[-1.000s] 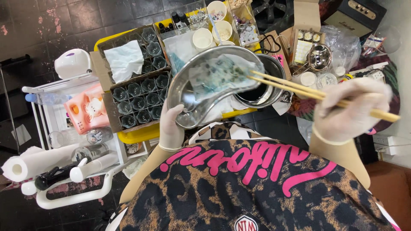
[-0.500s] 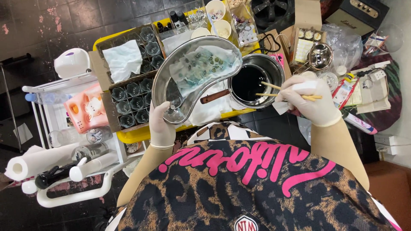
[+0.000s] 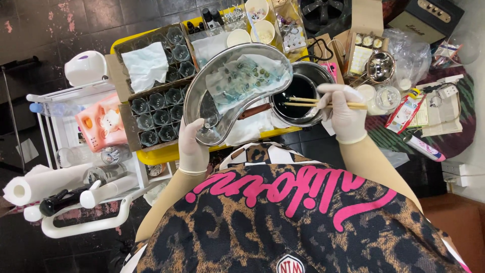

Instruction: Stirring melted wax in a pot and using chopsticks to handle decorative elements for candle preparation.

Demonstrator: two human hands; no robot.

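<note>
A kidney-shaped steel tray (image 3: 212, 108) is held up above the yellow table (image 3: 166, 155), tilted, with a stained white paper towel (image 3: 247, 76) lying in its upper half, dotted with small dark pieces. The gloved left hand (image 3: 193, 146) grips the tray by its lower rim, thumb inside the basin and fingers closed underneath.

Just to the right of the tray, partly under its edge, sits a round metal pot (image 3: 303, 96) filled with black liquid, its brown wooden handle (image 3: 252, 110) pointing left beneath the tray. The gloved right hand (image 3: 341, 108) is closed around a pair of wooden chopsticks (image 3: 313, 102), whose tips reach over the dark liquid in the pot; the hand hovers at the pot's right rim.

Farther out, a cardboard box (image 3: 159, 108) of dark flower-shaped cups lies left of the tray, with a crumpled tissue (image 3: 145, 65) on its upper section. Paper cups (image 3: 255, 23) stand behind the tray. A small steel strainer (image 3: 380, 65) sits to the right of the pot, and a paper-towel roll (image 3: 45, 182) lies on the white cart (image 3: 81, 227) at the far left.
</note>
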